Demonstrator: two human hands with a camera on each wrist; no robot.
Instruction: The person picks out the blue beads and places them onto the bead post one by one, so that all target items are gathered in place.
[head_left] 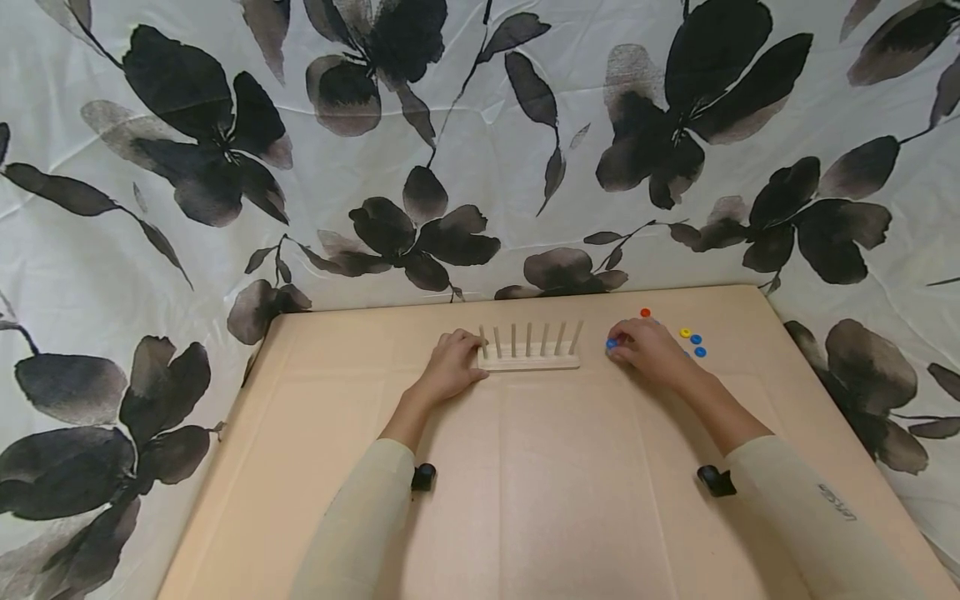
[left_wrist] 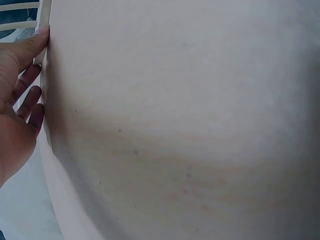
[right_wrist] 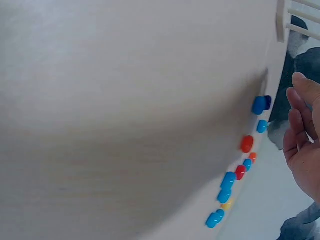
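A pale wooden peg rack (head_left: 529, 363), with several upright pegs on a long base, stands on the board. At its left end my left hand (head_left: 454, 365) grips the base; in the left wrist view the thumb lies on the near side of the rack (left_wrist: 43, 25). To the right of the rack my right hand (head_left: 651, 350) hovers over small coloured rings, its fingertips by a blue ring (head_left: 611, 342). The right wrist view shows that hand (right_wrist: 306, 117) with loosely bent fingers and nothing between them, just above a blue ring (right_wrist: 259, 105).
More rings lie around the right hand: a red ring (head_left: 645, 312), a yellow ring (head_left: 685, 332) and several blue ones (head_left: 700, 352). The tan board (head_left: 570, 483) ends at a white cloth (head_left: 555, 242) with dark flowers. Dark wrist cameras sit under both sleeves.
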